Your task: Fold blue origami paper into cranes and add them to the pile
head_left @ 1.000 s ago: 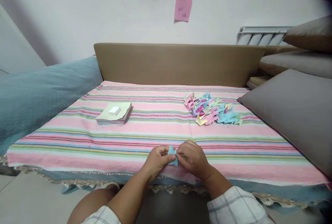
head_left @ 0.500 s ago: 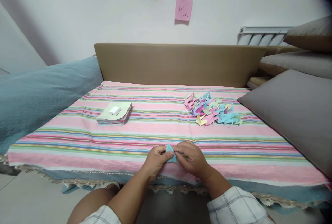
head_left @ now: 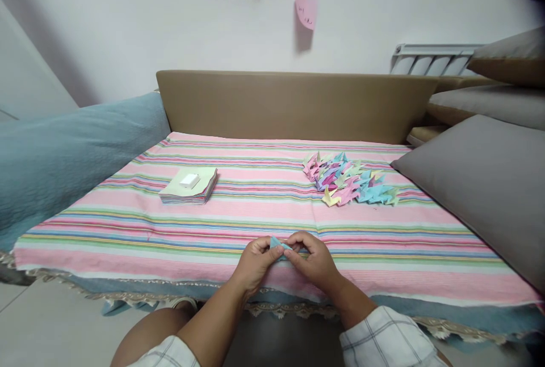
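A small piece of folded light-blue paper (head_left: 279, 245) is pinched between my two hands, just above the front part of the striped cloth (head_left: 179, 248). My left hand (head_left: 254, 262) grips its left side, thumb on top. On the right side, my right hand (head_left: 313, 259) is closed on the paper with thumb and forefinger, and the two thumbs nearly meet. The fingers hide part of the folds. Farther back on the right lies a cluster of folded paper cranes (head_left: 349, 180) in pink, blue, purple, green and yellow.
At the left sits a stack of paper sheets (head_left: 187, 190) with a small white block (head_left: 189, 180) on top. A grey cushion (head_left: 481, 185) leans at the right, a blue padded armrest (head_left: 85, 146) at the left. Behind is a brown backrest (head_left: 293, 106).
My right hand's thumb and forefinger have come onto the paper's right side, and the paper's upright point looks lower and tilted. The pink note on the wall has curled up.
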{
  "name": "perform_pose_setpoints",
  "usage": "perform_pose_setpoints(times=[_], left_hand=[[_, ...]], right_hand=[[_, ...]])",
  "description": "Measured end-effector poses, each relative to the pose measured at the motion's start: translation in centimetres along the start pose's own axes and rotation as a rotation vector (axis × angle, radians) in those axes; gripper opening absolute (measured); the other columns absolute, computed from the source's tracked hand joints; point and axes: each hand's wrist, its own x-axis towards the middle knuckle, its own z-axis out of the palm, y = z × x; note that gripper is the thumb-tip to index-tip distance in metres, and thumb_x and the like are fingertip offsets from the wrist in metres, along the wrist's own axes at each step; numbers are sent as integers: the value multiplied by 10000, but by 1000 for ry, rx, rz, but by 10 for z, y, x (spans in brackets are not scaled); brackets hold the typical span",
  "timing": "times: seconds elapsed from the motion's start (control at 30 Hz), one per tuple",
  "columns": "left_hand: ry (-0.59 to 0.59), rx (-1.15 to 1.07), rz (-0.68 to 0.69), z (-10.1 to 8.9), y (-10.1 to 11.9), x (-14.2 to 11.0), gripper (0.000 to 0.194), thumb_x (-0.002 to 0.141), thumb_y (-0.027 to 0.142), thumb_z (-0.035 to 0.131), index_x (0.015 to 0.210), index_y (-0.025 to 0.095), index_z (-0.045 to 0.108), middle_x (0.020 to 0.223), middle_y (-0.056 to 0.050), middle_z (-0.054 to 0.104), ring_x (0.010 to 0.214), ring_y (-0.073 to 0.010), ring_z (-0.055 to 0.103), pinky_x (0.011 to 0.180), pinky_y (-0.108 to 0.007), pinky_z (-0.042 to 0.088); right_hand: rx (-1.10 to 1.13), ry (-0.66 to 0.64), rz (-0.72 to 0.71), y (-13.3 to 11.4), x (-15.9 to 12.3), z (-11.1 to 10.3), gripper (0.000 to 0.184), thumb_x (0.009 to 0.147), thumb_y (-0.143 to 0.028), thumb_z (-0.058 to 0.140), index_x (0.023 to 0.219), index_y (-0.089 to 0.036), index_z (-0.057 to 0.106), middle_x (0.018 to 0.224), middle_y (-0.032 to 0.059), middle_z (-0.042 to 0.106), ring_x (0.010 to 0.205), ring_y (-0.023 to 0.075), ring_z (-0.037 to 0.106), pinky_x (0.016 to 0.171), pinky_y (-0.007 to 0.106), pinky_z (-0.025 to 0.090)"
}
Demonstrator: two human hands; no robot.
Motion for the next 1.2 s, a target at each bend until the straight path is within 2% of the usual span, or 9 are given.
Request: perform_pose_setpoints(times=[0.23,0.53,0.67,0.77,0.83,1.03,1.2], left_hand=[[40,5,11,-1,-2,0,275,578,363,781,696,134,686,668,-13,640,690,-146,547,732,-279,413],[62,49,3,-4,-7,3,298,567,365,784,682,123,656,607,18,593,609,-105,489,630,-231,374],[65,-1,-5,-2,-5,3,300,567,359,787,680,120,645,607,14,595,598,-99,489,615,-221,374],[62,-106,-14,2,-1,1,297,578,358,784,692,121,646,625,-4,612,616,-109,519,640,-234,393],[64,-164,-24,4,0,0,284,572,336,792,689,123,645,622,-3,610,614,-108,526,642,-235,396],[52,-190,-33,3,-3,-1,262,572,311,794,682,121,653,622,-3,604,616,-104,524,640,-235,388],[43,-156,-21,4,-4,-1,230,588,303,785,664,130,653,595,6,600,599,-101,488,619,-229,364]], right_hand=[[-16,-45,-10,2,1,2,150,815,-330,578,821,-198,650,733,32,630,648,134,570,574,245,476],[-105,-14,-36,6,-1,2,169,833,-304,540,726,-196,614,660,16,591,628,136,545,578,254,435],[-38,-31,55,7,-2,6,204,830,-356,539,735,-189,607,646,8,568,588,123,517,542,241,416],[68,-128,160,5,-3,9,247,793,-431,573,821,-186,589,618,-24,538,517,98,470,474,212,387],[64,-184,180,4,-3,10,290,766,-468,594,800,-181,572,590,-41,505,492,87,437,448,200,355],[-165,-255,28,2,-2,10,328,856,-433,472,661,-179,541,553,-38,461,523,97,418,488,215,307],[-174,-256,18,4,-2,12,431,881,-421,427,525,-178,447,508,-36,413,494,92,398,486,224,276]])
